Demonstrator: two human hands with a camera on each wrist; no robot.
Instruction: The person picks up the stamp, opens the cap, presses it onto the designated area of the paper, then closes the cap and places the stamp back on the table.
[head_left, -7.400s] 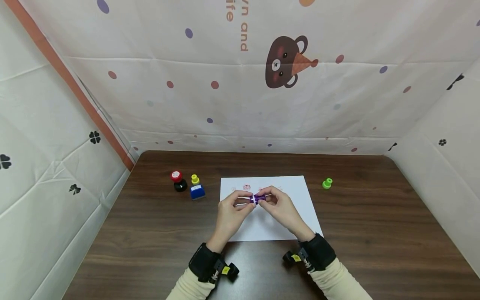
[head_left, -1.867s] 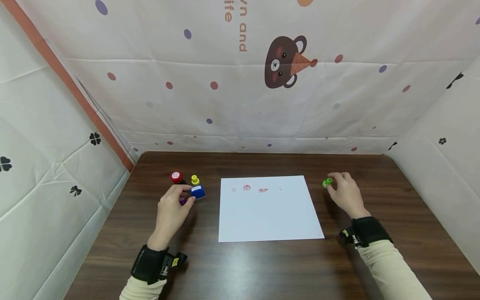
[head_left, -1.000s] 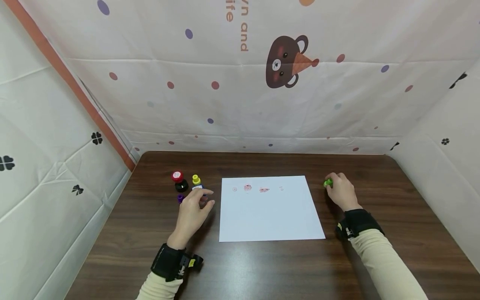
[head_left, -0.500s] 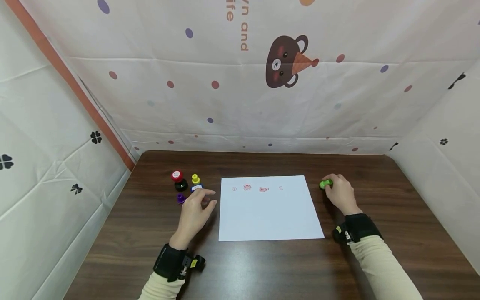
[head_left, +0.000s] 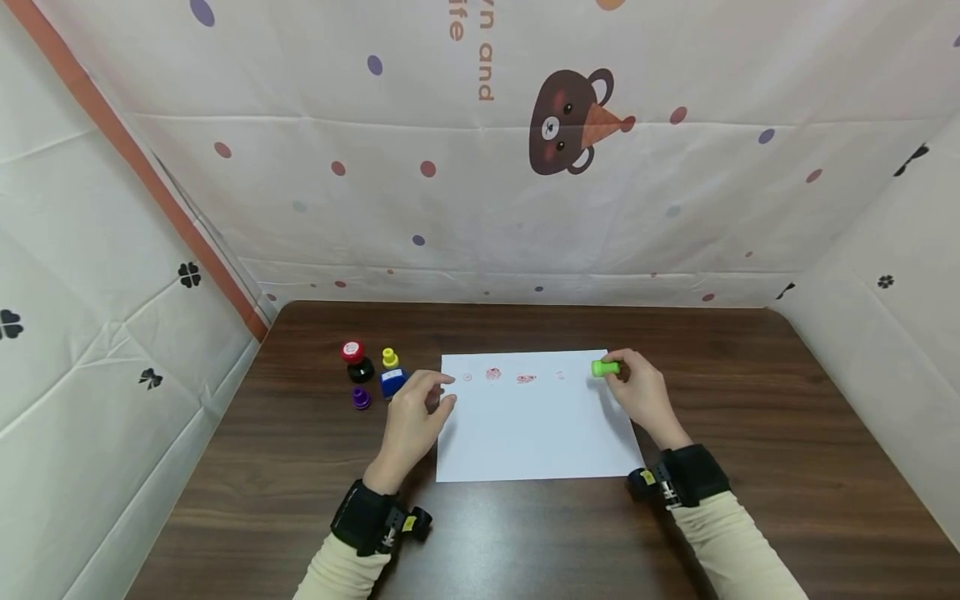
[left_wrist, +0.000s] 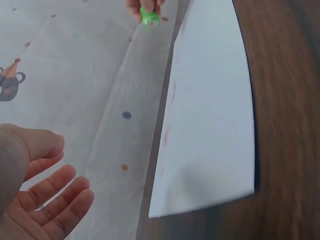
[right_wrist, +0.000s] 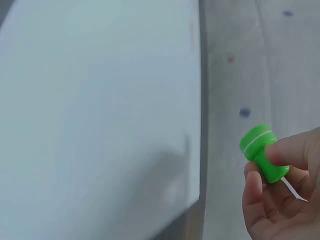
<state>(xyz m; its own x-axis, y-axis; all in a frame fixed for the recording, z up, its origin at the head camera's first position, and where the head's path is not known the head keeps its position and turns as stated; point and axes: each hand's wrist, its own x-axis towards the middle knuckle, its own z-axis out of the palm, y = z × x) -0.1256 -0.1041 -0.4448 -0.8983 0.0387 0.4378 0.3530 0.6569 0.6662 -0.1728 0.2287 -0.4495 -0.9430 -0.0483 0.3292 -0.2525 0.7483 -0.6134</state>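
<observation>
Thumb and fingers of my right hand [head_left: 643, 397] pinch a small green stamp [head_left: 605, 368], tilted on its side over the right edge of the white paper [head_left: 536, 433]. In the right wrist view the green stamp [right_wrist: 265, 152] shows its wide capped end with a pale line round it. My left hand [head_left: 411, 423] holds nothing; its thumb and fingers stand apart by the paper's left edge. The left wrist view shows that hand [left_wrist: 45, 185] with loosely bent fingers. A row of small red stamp marks [head_left: 527, 379] runs along the paper's top.
Left of the paper, a purple stamp [head_left: 361, 398] stands on the brown table [head_left: 525, 542]. Behind it are a black stamp with a red top [head_left: 360, 370] and a blue stamp with a yellow handle [head_left: 392, 382], near my left hand. Printed cloth [head_left: 480, 208] walls the table's back.
The purple stamp, first held in both hands, now stands by the others at left. My right hand has picked up the green stamp and carried it left; my left hand has moved right.
</observation>
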